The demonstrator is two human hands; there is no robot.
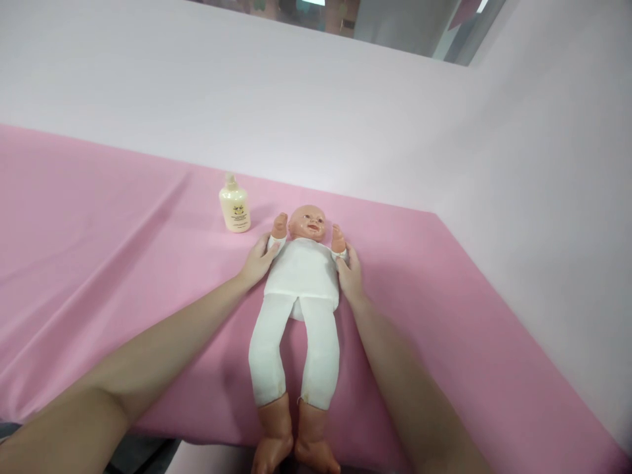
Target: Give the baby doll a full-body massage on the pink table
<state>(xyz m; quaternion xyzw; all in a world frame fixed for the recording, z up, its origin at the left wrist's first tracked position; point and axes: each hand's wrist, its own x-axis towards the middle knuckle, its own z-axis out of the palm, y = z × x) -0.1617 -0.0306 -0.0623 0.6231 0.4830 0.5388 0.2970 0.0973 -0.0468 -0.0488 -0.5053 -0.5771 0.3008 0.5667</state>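
A baby doll (305, 270) with a white cloth body lies on its back, head away from me and feet over the near table edge. My left hand (259, 259) is closed around the doll's arm on the left side, its thumb on the white sleeve. On the other side, my right hand (351, 273) grips the doll's other arm just below the wrist. Both doll hands point up beside its head. Parts of my fingers are hidden behind the doll's arms.
A cream pump bottle (236, 207) with a dark printed label stands left of the doll's head. Pink cloth (148, 243) covers the table, with folds on the left. White walls (148, 92) rise behind and on the right; a window (395, 26) is set high.
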